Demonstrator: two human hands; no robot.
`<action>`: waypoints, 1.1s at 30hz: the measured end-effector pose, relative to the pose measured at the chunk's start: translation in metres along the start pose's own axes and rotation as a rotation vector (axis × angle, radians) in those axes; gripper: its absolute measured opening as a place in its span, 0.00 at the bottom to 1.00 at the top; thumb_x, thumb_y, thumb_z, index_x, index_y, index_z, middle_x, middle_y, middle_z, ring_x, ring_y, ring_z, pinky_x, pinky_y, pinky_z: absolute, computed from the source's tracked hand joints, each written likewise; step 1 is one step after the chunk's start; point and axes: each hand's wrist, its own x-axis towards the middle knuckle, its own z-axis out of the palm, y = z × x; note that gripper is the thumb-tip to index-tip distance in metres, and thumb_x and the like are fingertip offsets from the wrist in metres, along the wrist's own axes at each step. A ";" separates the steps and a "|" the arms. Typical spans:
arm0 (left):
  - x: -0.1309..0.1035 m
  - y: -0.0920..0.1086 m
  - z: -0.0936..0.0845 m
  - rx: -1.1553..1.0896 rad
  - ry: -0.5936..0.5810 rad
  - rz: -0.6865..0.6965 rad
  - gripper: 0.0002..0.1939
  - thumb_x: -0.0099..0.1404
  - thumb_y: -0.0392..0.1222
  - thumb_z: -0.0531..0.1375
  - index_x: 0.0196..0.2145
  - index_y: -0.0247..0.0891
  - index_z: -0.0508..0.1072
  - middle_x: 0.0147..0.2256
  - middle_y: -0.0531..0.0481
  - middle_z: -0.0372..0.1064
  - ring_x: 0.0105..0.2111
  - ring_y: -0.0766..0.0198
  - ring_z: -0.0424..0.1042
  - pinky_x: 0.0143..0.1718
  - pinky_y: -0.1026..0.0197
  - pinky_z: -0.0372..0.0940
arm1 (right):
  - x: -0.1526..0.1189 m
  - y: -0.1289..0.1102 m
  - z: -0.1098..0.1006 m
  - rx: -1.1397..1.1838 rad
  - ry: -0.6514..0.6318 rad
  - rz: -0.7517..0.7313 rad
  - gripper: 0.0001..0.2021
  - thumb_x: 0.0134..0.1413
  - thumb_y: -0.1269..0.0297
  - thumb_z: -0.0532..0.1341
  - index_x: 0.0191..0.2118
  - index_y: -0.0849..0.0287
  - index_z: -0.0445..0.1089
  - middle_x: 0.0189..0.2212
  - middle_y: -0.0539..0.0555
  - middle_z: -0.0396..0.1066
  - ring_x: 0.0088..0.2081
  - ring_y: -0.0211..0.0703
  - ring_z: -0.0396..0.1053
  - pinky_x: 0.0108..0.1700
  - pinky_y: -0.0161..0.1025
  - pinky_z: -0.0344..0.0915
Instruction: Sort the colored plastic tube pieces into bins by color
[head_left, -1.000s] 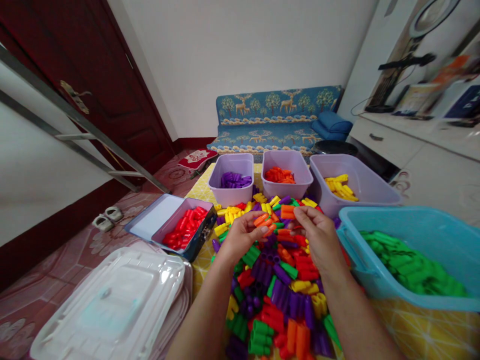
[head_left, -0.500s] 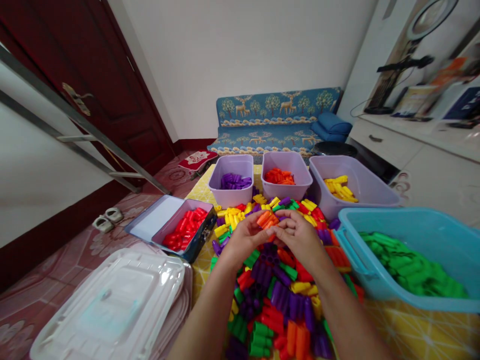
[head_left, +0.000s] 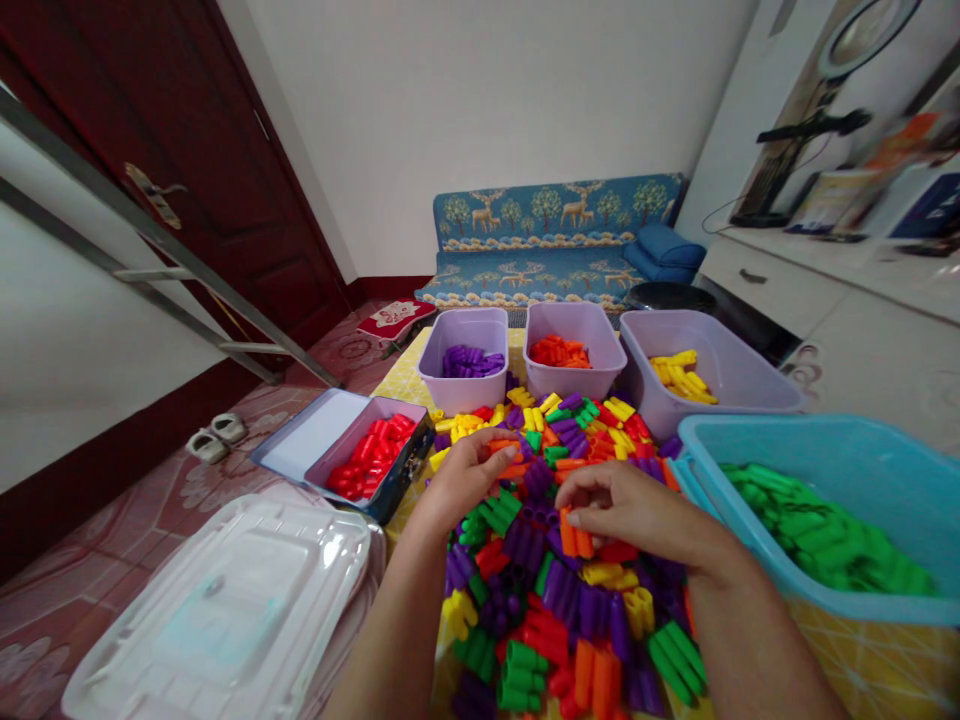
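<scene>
Over a heap of loose plastic tube-shaped building blocks (head_left: 536,545) in purple, green, red, yellow and orange, both my hands are at work. My left hand (head_left: 463,482) is closed on an orange block (head_left: 513,468), thumb on its near side and fingers partly hidden behind. To the right and a little nearer, my right hand (head_left: 637,505) pinches another orange block (head_left: 575,537) between thumb and fingers. That block hangs upright, its tubes side by side. The two hands are apart.
Lilac bins hold purple (head_left: 463,400), orange (head_left: 576,382) and yellow (head_left: 742,390) blocks. A turquoise bin (head_left: 817,440) with green blocks stands right. An open case (head_left: 417,450) with red blocks and stacked white lids (head_left: 225,580) lie left. A ladder (head_left: 165,240) leans beyond.
My hands were together at an orange block. They have separated: the left moved slightly left, the right moved nearer and right, and each now has an orange block.
</scene>
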 end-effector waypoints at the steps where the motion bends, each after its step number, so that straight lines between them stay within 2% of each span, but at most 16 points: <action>1: -0.001 0.001 -0.001 0.011 -0.007 0.002 0.24 0.59 0.54 0.62 0.44 0.32 0.72 0.22 0.54 0.66 0.14 0.75 0.59 0.15 0.71 0.53 | 0.001 0.000 -0.002 0.058 0.082 -0.013 0.05 0.49 0.65 0.63 0.33 0.58 0.74 0.22 0.50 0.73 0.23 0.38 0.71 0.25 0.33 0.66; 3: -0.002 0.002 -0.001 -0.001 -0.034 0.012 0.23 0.59 0.53 0.62 0.45 0.32 0.72 0.26 0.51 0.69 0.16 0.75 0.60 0.17 0.71 0.55 | 0.006 -0.001 -0.003 0.231 0.410 -0.117 0.10 0.50 0.62 0.63 0.39 0.57 0.72 0.31 0.53 0.76 0.30 0.42 0.75 0.32 0.37 0.71; 5: -0.004 0.001 0.001 -0.047 -0.077 0.035 0.23 0.61 0.51 0.62 0.48 0.33 0.71 0.31 0.48 0.71 0.21 0.72 0.65 0.22 0.69 0.61 | 0.013 -0.005 -0.001 0.367 0.759 -0.291 0.19 0.50 0.61 0.64 0.49 0.53 0.68 0.46 0.55 0.73 0.43 0.46 0.75 0.43 0.42 0.72; 6: -0.005 0.001 0.001 -0.073 -0.103 0.049 0.23 0.61 0.50 0.61 0.50 0.34 0.70 0.34 0.47 0.72 0.24 0.70 0.67 0.25 0.67 0.64 | 0.015 -0.007 0.001 0.390 0.866 -0.366 0.23 0.50 0.62 0.65 0.53 0.51 0.64 0.53 0.56 0.69 0.49 0.47 0.72 0.47 0.44 0.70; 7: -0.006 0.000 0.002 -0.094 -0.129 0.063 0.23 0.61 0.48 0.61 0.52 0.35 0.68 0.36 0.46 0.72 0.27 0.68 0.69 0.28 0.66 0.66 | 0.017 -0.009 0.003 0.383 0.913 -0.410 0.26 0.50 0.62 0.65 0.55 0.50 0.62 0.56 0.56 0.66 0.53 0.47 0.70 0.50 0.44 0.69; 9: -0.007 0.000 0.004 -0.117 -0.168 0.083 0.24 0.62 0.46 0.61 0.54 0.37 0.67 0.38 0.45 0.72 0.32 0.65 0.71 0.33 0.63 0.67 | 0.018 -0.012 0.006 0.300 0.873 -0.376 0.23 0.51 0.60 0.65 0.54 0.51 0.64 0.54 0.57 0.68 0.52 0.47 0.70 0.48 0.43 0.69; 11: -0.008 0.001 0.005 -0.132 -0.190 0.101 0.25 0.62 0.44 0.61 0.56 0.37 0.65 0.39 0.44 0.72 0.33 0.64 0.72 0.33 0.64 0.67 | 0.017 -0.012 0.010 0.176 0.736 -0.244 0.18 0.52 0.57 0.64 0.48 0.55 0.70 0.47 0.58 0.73 0.45 0.47 0.73 0.41 0.41 0.71; 14: -0.009 0.004 0.005 -0.149 -0.215 0.111 0.28 0.61 0.45 0.63 0.56 0.36 0.63 0.36 0.45 0.72 0.32 0.63 0.72 0.30 0.65 0.66 | 0.017 -0.011 0.015 0.025 0.516 -0.109 0.16 0.50 0.55 0.64 0.43 0.58 0.74 0.38 0.56 0.77 0.36 0.46 0.74 0.36 0.40 0.71; 16: -0.010 0.005 0.005 -0.137 -0.228 0.095 0.29 0.59 0.46 0.64 0.56 0.36 0.62 0.33 0.47 0.72 0.29 0.64 0.71 0.28 0.66 0.65 | 0.017 -0.011 0.019 -0.018 0.442 -0.097 0.15 0.49 0.57 0.64 0.43 0.57 0.74 0.37 0.54 0.77 0.35 0.45 0.74 0.36 0.40 0.70; 19: -0.010 0.004 0.004 -0.111 -0.228 0.075 0.31 0.57 0.48 0.66 0.55 0.36 0.62 0.30 0.49 0.72 0.27 0.64 0.72 0.29 0.65 0.65 | 0.019 -0.013 0.024 -0.025 0.396 -0.103 0.12 0.51 0.59 0.63 0.41 0.56 0.75 0.36 0.53 0.77 0.34 0.44 0.73 0.35 0.38 0.69; 23: -0.009 0.002 0.001 0.034 -0.167 0.094 0.27 0.58 0.49 0.65 0.52 0.34 0.68 0.28 0.49 0.73 0.28 0.62 0.72 0.30 0.64 0.64 | 0.013 -0.014 0.019 -0.025 0.334 -0.087 0.10 0.50 0.61 0.62 0.38 0.58 0.74 0.33 0.52 0.76 0.33 0.42 0.72 0.33 0.36 0.67; 27: -0.006 0.003 -0.003 0.281 0.003 0.152 0.17 0.61 0.47 0.60 0.45 0.33 0.74 0.27 0.49 0.72 0.27 0.62 0.71 0.29 0.64 0.61 | 0.003 -0.007 0.005 -0.121 0.181 -0.046 0.09 0.47 0.63 0.64 0.36 0.57 0.76 0.26 0.50 0.74 0.27 0.40 0.68 0.27 0.34 0.63; 28: -0.006 0.004 -0.004 0.320 0.030 0.162 0.17 0.61 0.46 0.60 0.44 0.33 0.75 0.27 0.49 0.72 0.27 0.63 0.71 0.29 0.64 0.61 | 0.002 -0.006 0.002 -0.100 0.180 -0.037 0.09 0.46 0.62 0.65 0.35 0.58 0.77 0.24 0.50 0.73 0.25 0.39 0.68 0.26 0.34 0.63; 29: -0.005 0.005 -0.004 0.344 0.044 0.167 0.16 0.62 0.45 0.60 0.44 0.33 0.75 0.27 0.49 0.73 0.27 0.62 0.71 0.29 0.64 0.61 | 0.002 -0.005 -0.001 -0.037 0.240 -0.037 0.10 0.46 0.61 0.65 0.35 0.58 0.76 0.24 0.50 0.73 0.25 0.39 0.68 0.27 0.35 0.64; 31: -0.006 0.006 -0.004 0.371 0.045 0.166 0.16 0.62 0.45 0.59 0.45 0.33 0.75 0.27 0.49 0.73 0.27 0.62 0.71 0.29 0.64 0.61 | 0.006 -0.005 -0.003 0.170 0.508 -0.096 0.15 0.48 0.58 0.65 0.42 0.56 0.74 0.33 0.53 0.75 0.30 0.42 0.72 0.32 0.37 0.69; 33: -0.007 0.007 -0.002 0.388 0.034 0.171 0.17 0.62 0.45 0.59 0.46 0.34 0.75 0.29 0.48 0.74 0.28 0.61 0.72 0.30 0.63 0.63 | 0.011 -0.005 -0.003 0.346 0.784 -0.216 0.24 0.50 0.57 0.64 0.53 0.52 0.66 0.48 0.57 0.71 0.42 0.46 0.74 0.41 0.42 0.71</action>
